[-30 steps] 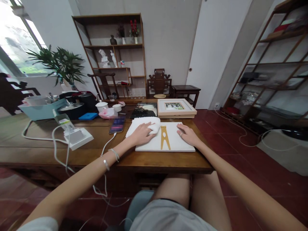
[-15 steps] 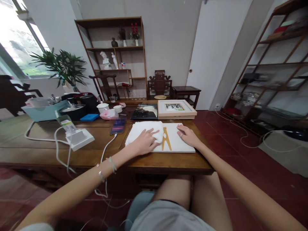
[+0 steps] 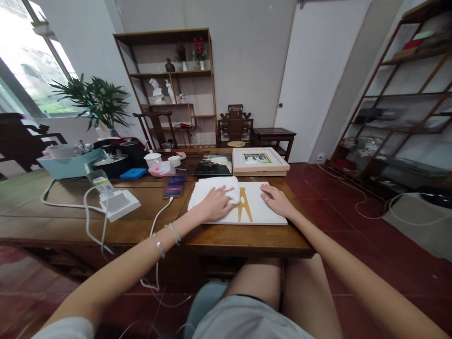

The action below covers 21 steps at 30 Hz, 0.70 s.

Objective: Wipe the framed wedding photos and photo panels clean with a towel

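Observation:
A white board (image 3: 263, 212) bearing a gold clothespin-shaped ornament (image 3: 243, 210) lies flat on the wooden table (image 3: 226, 235). My left hand (image 3: 214, 203) presses a white cloth (image 3: 219, 187) down on the board's left part, fingers curled over the cloth. My right hand (image 3: 277, 198) rests flat on the board's right part, fingers stretched out, a ring on one finger.
Behind the board lie a framed picture (image 3: 259, 160) and a dark print (image 3: 213, 165). A phone (image 3: 174, 185) with a white cable, a white charger box (image 3: 118, 204), a blue tub (image 3: 67, 162), pots and cups occupy the table's left. Shelves stand behind and at right.
My left hand with the cloth has slid slightly back toward me and left along the board beside the gold ornament. My right hand has stayed in place. The view tilted a little.

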Available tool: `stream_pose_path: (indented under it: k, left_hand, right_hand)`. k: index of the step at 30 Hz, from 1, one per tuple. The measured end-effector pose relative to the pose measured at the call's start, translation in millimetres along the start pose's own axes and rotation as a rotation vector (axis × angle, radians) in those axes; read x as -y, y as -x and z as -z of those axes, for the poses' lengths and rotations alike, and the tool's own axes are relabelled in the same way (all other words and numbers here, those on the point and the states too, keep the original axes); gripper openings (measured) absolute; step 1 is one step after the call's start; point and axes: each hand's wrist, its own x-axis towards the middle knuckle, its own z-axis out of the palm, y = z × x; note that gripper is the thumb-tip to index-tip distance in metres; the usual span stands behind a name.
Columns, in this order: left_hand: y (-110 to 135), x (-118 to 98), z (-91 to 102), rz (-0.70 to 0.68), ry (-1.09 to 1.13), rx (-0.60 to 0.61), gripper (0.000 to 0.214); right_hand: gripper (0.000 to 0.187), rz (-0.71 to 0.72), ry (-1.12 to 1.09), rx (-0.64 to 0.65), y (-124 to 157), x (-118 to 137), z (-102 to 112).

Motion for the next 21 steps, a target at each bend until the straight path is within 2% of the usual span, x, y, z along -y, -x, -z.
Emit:
stream_pose_path:
  k: [4, 8, 11, 17, 21]
  left_hand:
    - [-29, 12, -7.9, 0.063, -0.036, -0.025, 0.041]
    - [-32, 8, -4.8, 0.077, -0.051, -0.028, 0.04]
    - [-16, -6, 3.5, 0.06, -0.055, -0.014, 0.039]
    - [41, -45, 28.7, -0.019, -0.047, 0.083, 0.039]
    - [55, -45, 35.7, -0.055, 0.018, 0.089, 0.037]
  right_hand:
    - [0.038, -0.001, -0.03, 0.001, 0, -1, 0]
    - [0.038, -0.002, -0.025, -0.001, -1, -2, -1]
    - [0.038, 0.001, -0.007, 0.005, -1, -3, -2]
    - [0.04, 0.002, 0.007, 0.007, -1, -4, -2]
    - [0.039, 0.008, -0.005, 0.002, -1, -4, -2]
